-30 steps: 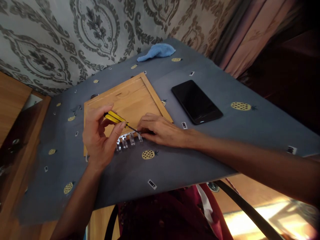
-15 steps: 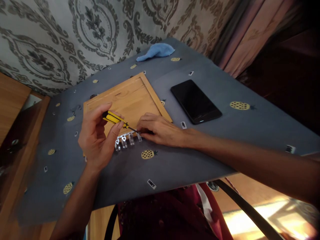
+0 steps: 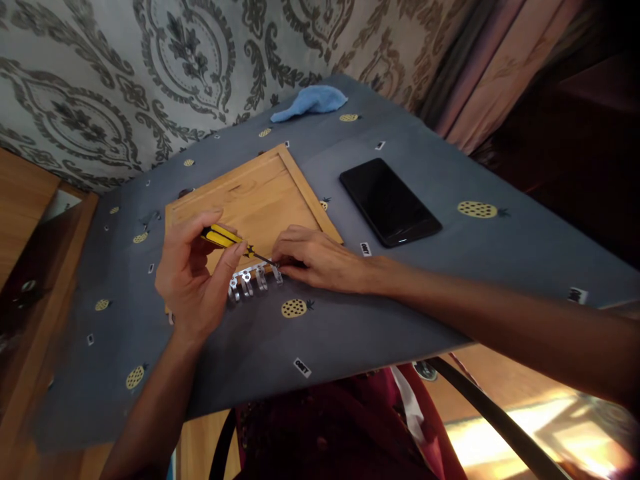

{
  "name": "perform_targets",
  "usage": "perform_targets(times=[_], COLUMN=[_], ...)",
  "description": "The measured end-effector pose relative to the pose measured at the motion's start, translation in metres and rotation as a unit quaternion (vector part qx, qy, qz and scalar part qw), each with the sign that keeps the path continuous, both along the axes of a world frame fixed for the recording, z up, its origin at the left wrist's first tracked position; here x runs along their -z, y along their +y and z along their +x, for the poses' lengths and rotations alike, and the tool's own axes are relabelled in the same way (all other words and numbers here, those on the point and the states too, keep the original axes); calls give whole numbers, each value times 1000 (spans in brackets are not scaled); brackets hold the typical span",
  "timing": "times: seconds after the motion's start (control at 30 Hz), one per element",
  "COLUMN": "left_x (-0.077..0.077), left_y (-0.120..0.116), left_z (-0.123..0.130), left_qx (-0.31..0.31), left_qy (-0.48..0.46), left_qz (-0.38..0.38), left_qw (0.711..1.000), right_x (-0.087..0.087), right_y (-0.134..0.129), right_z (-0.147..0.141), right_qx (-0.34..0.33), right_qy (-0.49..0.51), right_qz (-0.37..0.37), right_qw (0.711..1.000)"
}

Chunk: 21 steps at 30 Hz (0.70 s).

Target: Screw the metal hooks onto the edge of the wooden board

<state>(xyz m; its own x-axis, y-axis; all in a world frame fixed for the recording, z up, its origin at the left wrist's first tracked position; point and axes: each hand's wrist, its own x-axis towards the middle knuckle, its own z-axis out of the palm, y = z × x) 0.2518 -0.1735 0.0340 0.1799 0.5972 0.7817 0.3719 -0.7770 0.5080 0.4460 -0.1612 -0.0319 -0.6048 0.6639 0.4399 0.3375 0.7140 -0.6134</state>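
Note:
My left hand (image 3: 193,273) is closed around the yellow and black handle of a screwdriver (image 3: 223,237). The screwdriver's thin shaft slants down to the right, and its tip meets the right end of a silver metal hook rack (image 3: 246,279). That rack has several hooks and lies along the near edge of a framed wooden board (image 3: 265,193). My right hand (image 3: 317,259) rests at the board's near right corner, fingers curled and pressed by the rack's end next to the screwdriver tip. Whatever its fingertips pinch is hidden.
A black smartphone (image 3: 390,202) lies right of the board on a grey pineapple-print tablecloth (image 3: 380,313). Towards the patterned wall sits a crumpled blue cloth (image 3: 313,102). Beyond the board's left side is a small grey object (image 3: 150,218). A wooden cabinet (image 3: 35,207) stands at far left.
The screwdriver handle has turned slightly in my left hand, while its tip stays at the rack's end. My right hand keeps its place. The whole view has shifted a little.

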Motion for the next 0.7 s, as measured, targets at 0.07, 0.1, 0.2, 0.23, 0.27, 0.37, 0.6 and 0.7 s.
perform_targets(times=[0.07, 0.1, 0.2, 0.23, 0.27, 0.37, 0.6, 0.7], left_x=[-1, -2, -4, -5, -5, -6, -9, -12], left_y=[-1, -2, 1, 2, 3, 5, 4, 4], left_z=[1, 1, -2, -4, -6, -10, -6, -5], left_qx=[-3, 3, 39, 54, 70, 100, 90, 66], left_qy=[-3, -7, -16, -16, -16, -7, -57, -83], left_qz=[-15, -23, -53, -66, -73, -99, -59, -49], left_qw=[1000, 1000, 998, 996, 995, 990, 993, 993], right_x=[-1, -1, -1, -1, -1, -1, -2, -2], right_y=[0, 0, 0, 0, 0, 0, 0, 0], right_z=[0, 0, 0, 0, 0, 0, 1, 2], right_qx=[-1, 0, 4, 5, 5, 5, 2, -4], right_qy=[-4, -5, -8, -8, -9, -12, -11, -7], right_qz=[2, 2, 0, -1, -3, -7, -9, -15], right_qw=[1000, 1000, 1000, 1000, 1000, 1000, 1000, 1000])
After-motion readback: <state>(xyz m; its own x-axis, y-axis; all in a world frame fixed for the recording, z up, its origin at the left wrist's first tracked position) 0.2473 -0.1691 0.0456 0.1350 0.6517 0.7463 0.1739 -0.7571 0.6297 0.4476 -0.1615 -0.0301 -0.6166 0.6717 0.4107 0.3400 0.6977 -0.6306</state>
